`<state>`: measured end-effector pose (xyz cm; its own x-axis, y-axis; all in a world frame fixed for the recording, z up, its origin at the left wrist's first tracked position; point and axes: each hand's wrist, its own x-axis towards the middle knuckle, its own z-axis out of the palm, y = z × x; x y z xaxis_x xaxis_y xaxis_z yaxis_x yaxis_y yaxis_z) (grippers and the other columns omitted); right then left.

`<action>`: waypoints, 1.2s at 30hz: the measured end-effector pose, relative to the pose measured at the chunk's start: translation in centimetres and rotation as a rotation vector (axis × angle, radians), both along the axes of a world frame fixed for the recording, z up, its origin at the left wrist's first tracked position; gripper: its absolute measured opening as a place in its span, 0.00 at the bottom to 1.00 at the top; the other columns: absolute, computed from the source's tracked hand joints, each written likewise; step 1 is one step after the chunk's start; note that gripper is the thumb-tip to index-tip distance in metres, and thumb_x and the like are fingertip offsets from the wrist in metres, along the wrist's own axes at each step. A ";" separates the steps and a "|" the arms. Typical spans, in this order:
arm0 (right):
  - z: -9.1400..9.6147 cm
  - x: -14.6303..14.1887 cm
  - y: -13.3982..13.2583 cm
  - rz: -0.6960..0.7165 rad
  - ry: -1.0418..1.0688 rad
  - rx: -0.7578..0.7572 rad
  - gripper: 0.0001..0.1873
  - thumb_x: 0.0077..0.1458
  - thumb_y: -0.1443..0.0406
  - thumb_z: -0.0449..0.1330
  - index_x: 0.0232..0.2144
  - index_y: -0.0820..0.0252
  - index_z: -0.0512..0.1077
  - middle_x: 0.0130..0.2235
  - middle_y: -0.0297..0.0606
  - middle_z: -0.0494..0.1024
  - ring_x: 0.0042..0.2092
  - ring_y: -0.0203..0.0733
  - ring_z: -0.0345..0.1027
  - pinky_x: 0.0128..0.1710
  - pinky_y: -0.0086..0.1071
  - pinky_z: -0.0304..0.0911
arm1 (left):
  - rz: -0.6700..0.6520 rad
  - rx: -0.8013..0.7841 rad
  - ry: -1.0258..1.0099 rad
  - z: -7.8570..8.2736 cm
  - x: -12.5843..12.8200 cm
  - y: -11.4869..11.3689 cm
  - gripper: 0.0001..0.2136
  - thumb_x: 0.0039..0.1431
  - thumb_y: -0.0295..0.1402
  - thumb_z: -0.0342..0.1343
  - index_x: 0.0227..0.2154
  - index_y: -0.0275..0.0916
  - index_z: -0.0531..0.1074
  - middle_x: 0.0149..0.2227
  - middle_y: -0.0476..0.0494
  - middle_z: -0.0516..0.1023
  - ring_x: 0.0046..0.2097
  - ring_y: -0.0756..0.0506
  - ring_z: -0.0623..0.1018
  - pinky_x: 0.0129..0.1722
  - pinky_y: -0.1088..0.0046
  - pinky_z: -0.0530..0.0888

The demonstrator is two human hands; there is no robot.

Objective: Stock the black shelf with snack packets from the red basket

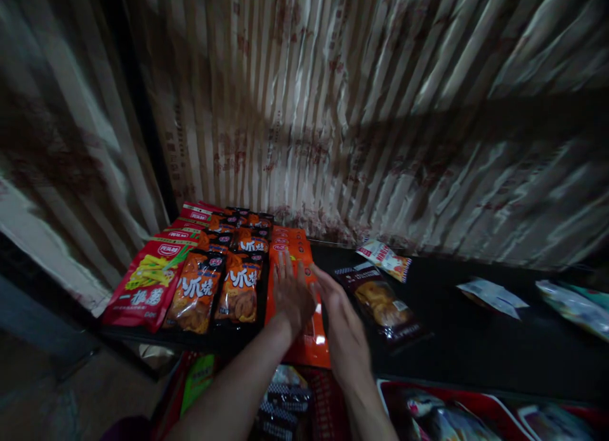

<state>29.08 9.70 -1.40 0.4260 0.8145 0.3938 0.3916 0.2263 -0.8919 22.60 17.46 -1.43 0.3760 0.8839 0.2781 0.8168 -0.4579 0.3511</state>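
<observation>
Our forearms stretch up from six o'clock, over red baskets, to an orange packet lying face up on a black shelf. Its long axis runs roughly twelve to six, tipped slightly toward eleven and five. Our left hand is nearer, spread flat over its upper part, fingers toward twelve. Our right hand stands on edge at its three o'clock side, fingers almost straight and pointing to eleven; we cannot tell whether it presses the packet. Neither hand is clenched or grasping anything. More orange packets sit at twelve o'clock, brown-and-orange snack bags at nine, red bags beyond them. From our right hand, a dark bread bag lies just beside at two.
</observation>
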 end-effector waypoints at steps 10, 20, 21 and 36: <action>-5.7 3.9 7.3 -0.007 -0.537 -0.385 0.33 0.63 0.54 0.35 0.56 0.67 0.66 0.60 0.44 0.65 0.66 0.43 0.47 0.66 0.42 0.43 | -0.063 -0.209 0.197 -2.4 0.4 4.3 0.27 0.64 0.39 0.36 0.63 0.33 0.53 0.66 0.38 0.51 0.67 0.38 0.46 0.65 0.53 0.45; -4.2 5.6 11.9 0.018 -0.661 -0.504 0.29 0.65 0.57 0.35 0.60 0.63 0.60 0.63 0.40 0.60 0.66 0.40 0.44 0.65 0.42 0.41 | -0.014 -0.235 0.146 -1.9 1.3 5.9 0.27 0.64 0.40 0.32 0.63 0.36 0.54 0.67 0.39 0.49 0.68 0.40 0.46 0.65 0.54 0.44; -4.6 5.5 11.9 0.010 -0.649 -0.544 0.29 0.65 0.56 0.35 0.60 0.61 0.60 0.64 0.40 0.58 0.66 0.41 0.45 0.65 0.43 0.43 | -0.022 -0.240 0.155 -2.4 1.3 6.0 0.27 0.64 0.41 0.32 0.63 0.36 0.54 0.67 0.40 0.49 0.68 0.40 0.45 0.65 0.54 0.43; -5.1 4.9 8.9 -0.137 -0.583 -0.304 0.31 0.62 0.55 0.39 0.60 0.66 0.60 0.66 0.45 0.53 0.67 0.45 0.42 0.64 0.42 0.46 | 0.012 0.024 0.017 -2.2 -1.3 0.8 0.26 0.63 0.37 0.39 0.63 0.34 0.55 0.66 0.39 0.51 0.68 0.39 0.45 0.65 0.55 0.47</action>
<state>33.98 18.59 -6.53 0.3207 0.8791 0.3525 0.8360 -0.0877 -0.5417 21.33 18.23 -3.60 0.3699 0.8815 0.2934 0.8280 -0.4560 0.3263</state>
